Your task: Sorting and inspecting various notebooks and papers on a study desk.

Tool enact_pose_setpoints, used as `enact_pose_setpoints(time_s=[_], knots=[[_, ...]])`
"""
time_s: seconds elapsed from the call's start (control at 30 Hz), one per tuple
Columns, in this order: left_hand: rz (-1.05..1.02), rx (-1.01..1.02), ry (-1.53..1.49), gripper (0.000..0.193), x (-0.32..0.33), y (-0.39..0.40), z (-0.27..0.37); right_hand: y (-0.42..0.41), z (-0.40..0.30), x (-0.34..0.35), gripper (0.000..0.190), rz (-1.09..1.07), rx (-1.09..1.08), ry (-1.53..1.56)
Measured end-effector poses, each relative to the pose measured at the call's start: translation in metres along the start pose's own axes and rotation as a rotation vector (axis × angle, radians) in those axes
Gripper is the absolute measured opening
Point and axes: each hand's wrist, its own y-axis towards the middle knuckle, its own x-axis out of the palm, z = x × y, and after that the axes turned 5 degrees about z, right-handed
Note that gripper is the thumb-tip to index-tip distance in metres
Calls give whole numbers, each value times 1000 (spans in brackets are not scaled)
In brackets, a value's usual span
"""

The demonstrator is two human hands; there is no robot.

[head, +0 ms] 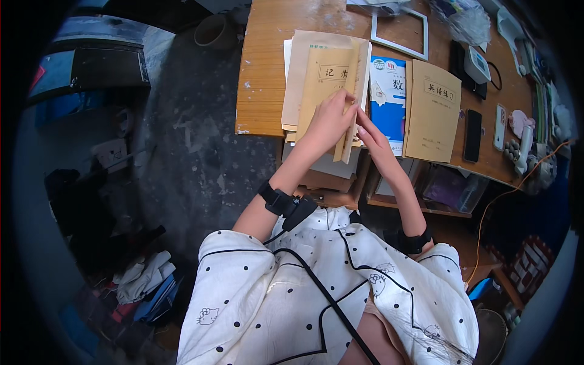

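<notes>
A tan paper notebook point(329, 75) with writing on its cover lies on a larger brown paper sheet point(293, 96) at the desk's front edge. Along its right side a strip of tan paper stands up, bent over. My left hand point(332, 117) rests across the notebook, its fingers and thumb pinching this bent part. Against the strip's right side lie the fingertips of my right hand point(375, 137); whether they grip it is hidden. Just right of that hand is a blue and white book point(388, 116), partly under a second tan exercise book point(433, 114).
The wooden desk point(264, 77) also bears a white frame point(424, 36), a monitor-like white device point(477, 65), a black phone point(472, 136), a light-coloured phone point(499, 127) and plastic bags point(465, 23). An orange cable point(486, 212) hangs at the right. Left is dark floor point(191, 137).
</notes>
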Motion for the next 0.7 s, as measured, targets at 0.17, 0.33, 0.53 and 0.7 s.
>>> enact_pose_setpoints(time_s=[0.17,0.33,0.53,0.7], knots=[[28,-52,-63,22,1,3,-14,3,8,0,45,0,-10,-41],[120,41,-18,20,2,2,-18,5,6,5,45,-5,-47,-21],[105,-374,-899,17,-42,-10,-68,11,9,-15,53,200,179,188],[227,-404,-1136,18,-81,-18,-89,20,40,-33,56,263,318,299]])
